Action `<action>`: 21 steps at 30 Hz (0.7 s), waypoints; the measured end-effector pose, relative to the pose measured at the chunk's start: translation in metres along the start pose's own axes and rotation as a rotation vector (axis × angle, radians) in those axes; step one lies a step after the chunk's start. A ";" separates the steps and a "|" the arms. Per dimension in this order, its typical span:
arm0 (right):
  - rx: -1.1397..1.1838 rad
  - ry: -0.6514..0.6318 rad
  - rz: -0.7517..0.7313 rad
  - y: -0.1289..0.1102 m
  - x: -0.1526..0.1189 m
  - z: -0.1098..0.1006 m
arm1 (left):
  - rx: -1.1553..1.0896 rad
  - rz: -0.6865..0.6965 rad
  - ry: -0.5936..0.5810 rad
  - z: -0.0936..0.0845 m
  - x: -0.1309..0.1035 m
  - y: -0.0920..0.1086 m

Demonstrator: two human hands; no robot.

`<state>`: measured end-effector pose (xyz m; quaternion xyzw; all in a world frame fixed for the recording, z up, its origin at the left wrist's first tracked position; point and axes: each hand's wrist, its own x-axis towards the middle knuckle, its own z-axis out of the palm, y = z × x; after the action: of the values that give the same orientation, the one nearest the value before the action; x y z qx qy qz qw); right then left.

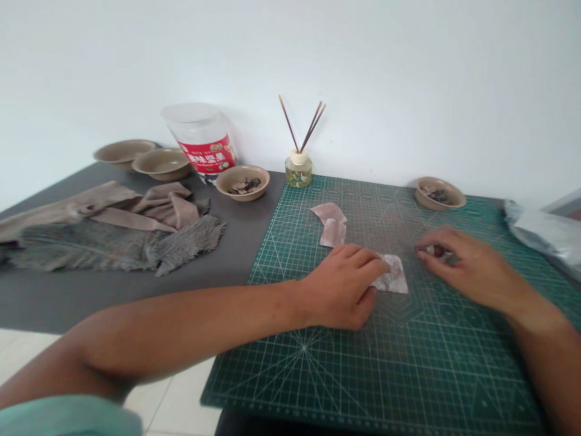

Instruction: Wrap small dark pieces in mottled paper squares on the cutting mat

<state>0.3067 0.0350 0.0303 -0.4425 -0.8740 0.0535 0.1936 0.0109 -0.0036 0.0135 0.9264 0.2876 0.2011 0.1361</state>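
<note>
My left hand (347,284) rests on the green cutting mat (304,348), its fingers closed over the left part of a pale, thin packet (396,275). To the right, my right hand (458,260) is raised a little above the mat, thumb and forefinger pinched around small dark pieces that are too blurred to name. Beyond my left hand lie two pinkish packets (333,232), partly overlapping. A small bowl (440,204) holding dark pieces stands at the mat's back right.
Another bowl of pieces (242,192) is left of a reed diffuser (298,169). Farther left are a clear tub (200,136), two bowls (163,166) and crumpled cloths (122,230). A plastic bag (544,233) lies at right.
</note>
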 end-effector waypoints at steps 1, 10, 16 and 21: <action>0.053 -0.026 -0.056 -0.015 0.000 0.004 | 0.024 -0.070 0.032 0.001 0.001 -0.001; 0.038 -0.196 -0.166 -0.050 0.006 0.036 | 0.165 -0.234 0.056 0.008 0.004 -0.004; 0.114 -0.233 -0.175 -0.043 0.009 0.029 | 0.168 -0.242 0.049 0.007 0.005 -0.006; 0.078 -0.209 -0.178 -0.037 0.017 0.031 | 0.165 -0.269 0.042 0.007 0.006 -0.008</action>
<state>0.2581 0.0283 0.0165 -0.3473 -0.9224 0.1161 0.1225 0.0149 0.0051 0.0065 0.8832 0.4274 0.1760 0.0792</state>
